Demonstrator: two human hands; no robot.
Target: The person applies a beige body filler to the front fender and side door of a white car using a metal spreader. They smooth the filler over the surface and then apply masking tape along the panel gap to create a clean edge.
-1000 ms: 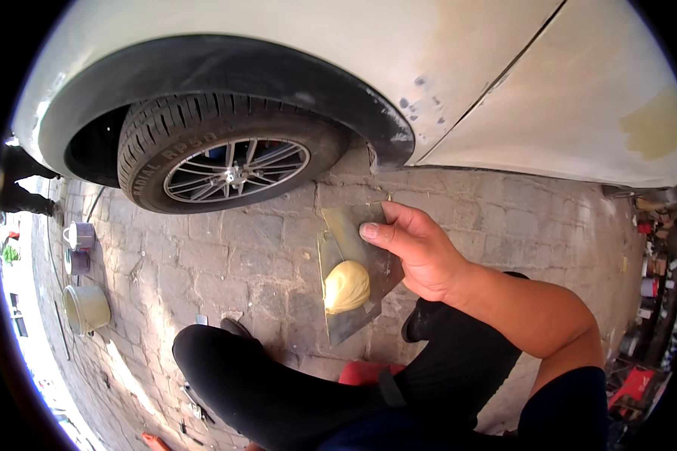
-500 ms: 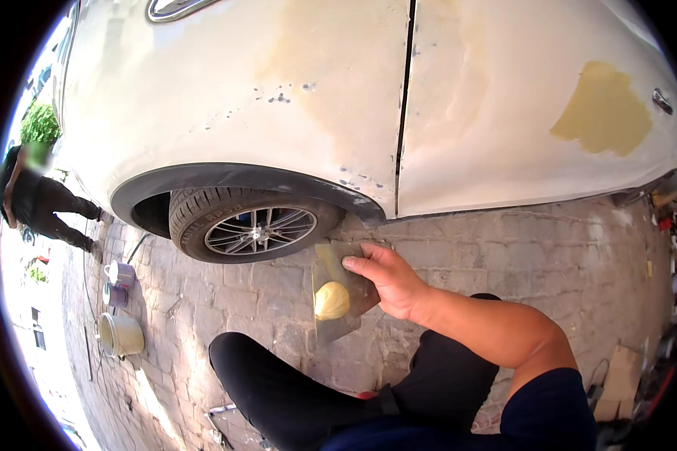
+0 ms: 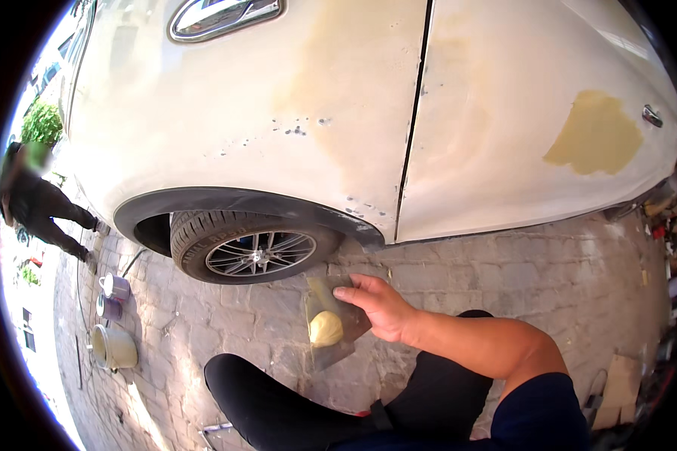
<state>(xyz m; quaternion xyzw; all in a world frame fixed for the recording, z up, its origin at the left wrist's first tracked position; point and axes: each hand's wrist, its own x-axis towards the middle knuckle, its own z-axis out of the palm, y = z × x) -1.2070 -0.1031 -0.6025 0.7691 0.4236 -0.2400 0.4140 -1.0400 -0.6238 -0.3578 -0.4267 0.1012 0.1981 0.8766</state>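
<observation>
My right hand (image 3: 384, 309) is closed on the edge of a flat, see-through mixing plate (image 3: 334, 355), thumb on top. A round lump of yellow putty (image 3: 326, 329) sits on the plate. The plate is above the paving, between my knees and the car's wheel (image 3: 259, 258). Beyond it stands the cream car body panel (image 3: 278, 90), with small grey chipped spots (image 3: 295, 131) and a mustard-coloured patch of filler (image 3: 596, 134) farther right. My left hand is out of view.
Two small tubs (image 3: 115, 286) and a larger bucket (image 3: 115, 347) stand on the paving (image 3: 421, 286) at left. A person (image 3: 41, 199) in dark clothes stands at far left. Assorted items and a cardboard piece (image 3: 619, 391) lie along the right edge.
The car and ground sit slightly lower in view, and more of the chrome handle shows at the top. My right hand still holds the plate with the putty.
</observation>
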